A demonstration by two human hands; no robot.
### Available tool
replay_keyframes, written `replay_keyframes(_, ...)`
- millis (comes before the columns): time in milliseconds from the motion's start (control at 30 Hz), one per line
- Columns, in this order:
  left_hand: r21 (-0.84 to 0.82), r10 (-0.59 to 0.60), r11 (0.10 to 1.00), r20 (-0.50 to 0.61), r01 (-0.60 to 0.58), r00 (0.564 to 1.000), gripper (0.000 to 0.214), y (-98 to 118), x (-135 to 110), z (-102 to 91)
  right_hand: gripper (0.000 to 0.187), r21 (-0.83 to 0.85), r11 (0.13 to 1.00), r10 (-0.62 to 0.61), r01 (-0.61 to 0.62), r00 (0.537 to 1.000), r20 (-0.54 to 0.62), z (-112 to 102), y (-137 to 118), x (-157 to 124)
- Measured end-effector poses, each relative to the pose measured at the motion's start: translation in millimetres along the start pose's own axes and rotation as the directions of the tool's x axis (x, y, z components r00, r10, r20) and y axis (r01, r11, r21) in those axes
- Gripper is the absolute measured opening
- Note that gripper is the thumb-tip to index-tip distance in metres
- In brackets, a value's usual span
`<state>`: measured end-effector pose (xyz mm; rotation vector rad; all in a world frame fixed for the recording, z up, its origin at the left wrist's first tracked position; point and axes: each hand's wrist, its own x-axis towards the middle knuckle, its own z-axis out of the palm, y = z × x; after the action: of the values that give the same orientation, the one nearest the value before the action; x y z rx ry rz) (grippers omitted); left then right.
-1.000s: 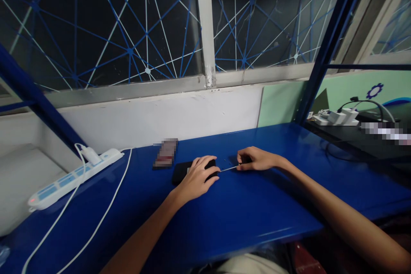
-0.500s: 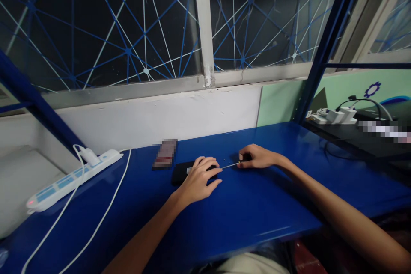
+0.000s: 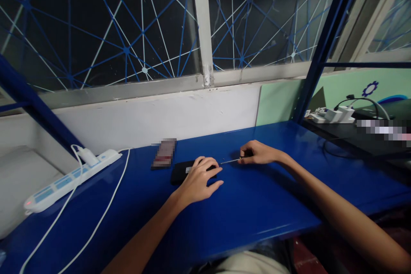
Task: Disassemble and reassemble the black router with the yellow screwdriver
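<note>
A flat black rectangular device [image 3: 178, 173] with a small white label lies on the blue table, its right part hidden under my left hand [image 3: 203, 180]. The fingers of that hand bend over the device and keep it down, while the thumb sticks out to the right. To the right, my right hand [image 3: 257, 153] pinches a thin screwdriver [image 3: 230, 161], its metal shaft pointing left. Most of the handle is hidden by the fingers. The screwdriver's tip is just off my left fingertips, above the table. Tiny dark specks [image 3: 224, 158] lie close by.
A blurred-out phone-like slab [image 3: 164, 153] lies behind the device. At the left is a white power strip [image 3: 72, 182] with a plug and a white cable [image 3: 111, 199] across the table [image 3: 244, 218]. Blue posts [image 3: 316, 68] rise at both sides; chargers [image 3: 338, 114] sit at the right.
My right hand has drawn the screwdriver slightly to the right and up, so its tip is apart from the left fingertips. The left hand stays on the device.
</note>
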<state>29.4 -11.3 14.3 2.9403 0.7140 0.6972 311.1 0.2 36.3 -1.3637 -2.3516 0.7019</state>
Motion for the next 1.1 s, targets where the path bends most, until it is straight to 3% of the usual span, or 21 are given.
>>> replay_keyframes(433,0.062,-0.046,0.997,0.016,0.045,0.999,0.035,-4.1,-2.7,5.7,0.039,0.007,1.0,-0.019,0.019,1.0,0.022,0.0,-0.7,-0.1)
replay_keyframes(800,0.008,-0.062,0.998,0.083,0.062,0.995,0.041,-2.8,-2.6,6.2,0.036,0.03,1.0,-0.011,0.01,0.999,0.031,1.3,-2.1,-0.6)
replay_keyframes(1100,-0.008,-0.061,0.998,0.059,0.061,0.996,0.039,-4.2,-2.9,7.3,0.036,0.047,0.999,-0.009,0.007,0.999,0.046,1.0,-0.8,-0.7)
